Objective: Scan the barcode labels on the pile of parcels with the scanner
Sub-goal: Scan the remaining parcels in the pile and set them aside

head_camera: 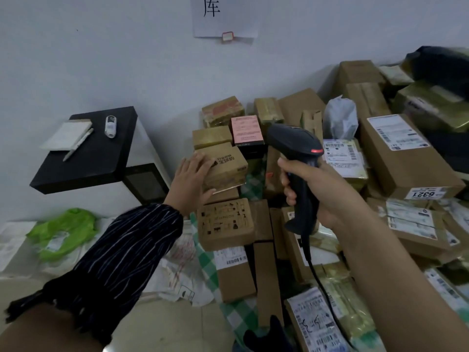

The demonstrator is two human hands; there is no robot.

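Right hand [320, 193] grips scanner [295, 146]; left hand [190, 177], fingers straight, presses small brown box [225, 165]. No barcode showing; likely needs turning, then aiming.

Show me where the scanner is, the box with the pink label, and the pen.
scanner [291, 141]: head view, top of its black head.
box with the pink label [247, 129]: head view, middle of the pink label.
pen [78, 145]: head view, middle of its barrel.
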